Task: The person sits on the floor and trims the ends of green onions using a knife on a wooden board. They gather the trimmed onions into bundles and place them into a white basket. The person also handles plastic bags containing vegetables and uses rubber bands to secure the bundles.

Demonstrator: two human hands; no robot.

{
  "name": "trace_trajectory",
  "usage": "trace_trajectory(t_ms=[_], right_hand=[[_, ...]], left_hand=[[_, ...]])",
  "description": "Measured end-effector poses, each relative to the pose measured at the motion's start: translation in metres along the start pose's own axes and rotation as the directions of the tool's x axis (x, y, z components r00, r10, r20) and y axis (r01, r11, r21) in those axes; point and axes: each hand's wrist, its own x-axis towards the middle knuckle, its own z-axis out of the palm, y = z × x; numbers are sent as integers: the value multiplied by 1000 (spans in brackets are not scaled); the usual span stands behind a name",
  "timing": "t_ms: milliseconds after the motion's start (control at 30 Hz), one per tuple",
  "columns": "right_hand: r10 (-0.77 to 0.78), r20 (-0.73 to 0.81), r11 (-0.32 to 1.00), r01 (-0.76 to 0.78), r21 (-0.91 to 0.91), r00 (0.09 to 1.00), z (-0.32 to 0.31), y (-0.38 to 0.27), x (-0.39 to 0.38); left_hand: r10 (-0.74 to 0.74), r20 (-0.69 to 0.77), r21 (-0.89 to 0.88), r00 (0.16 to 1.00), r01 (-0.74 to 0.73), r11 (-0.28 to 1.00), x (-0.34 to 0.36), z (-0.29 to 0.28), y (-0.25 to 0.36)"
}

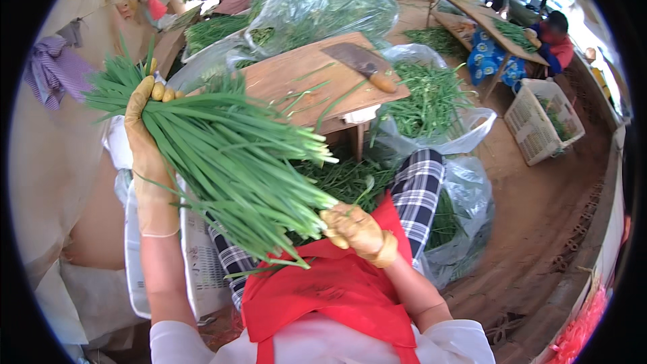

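Observation:
A large bunch of garlic chives [232,138] lies slantwise across my front, leafy tips at the upper left and pale cut ends toward the lower right. My left hand [145,98], in a yellowish glove, wraps round the bunch near its leafy end. At the pale ends, my right hand [357,229], gloved too, is closed with its fingers on some stems. Beyond the bunch stands a small wooden bench [269,81] with loose chive leaves on it. A wide-bladed cleaver [360,64] rests on the bench, its wooden handle to the right.
Loose chives [428,98] fill a clear plastic bag right of the bench. A big plastic-wrapped heap [323,10] stands behind. Beside my left forearm is a white crate [202,263]. Another crate [539,121] stands at right, near a person [558,44] at a wooden table [478,10].

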Motion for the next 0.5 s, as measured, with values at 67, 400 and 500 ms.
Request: trace_trajectory(t_ms=[67, 400, 500], right_hand=[[-258, -28, 685, 162, -710, 966, -18, 22, 3], [-223, 0, 891, 204, 406, 975, 16, -45, 1], [-88, -192, 941, 145, 305, 977, 4, -27, 11]], left_hand=[[-77, 139, 87, 987, 66, 994, 6, -9, -3], [-64, 174, -77, 983, 78, 994, 23, -36, -21], [50, -22, 11, 998, -50, 999, 7, 4, -34]])
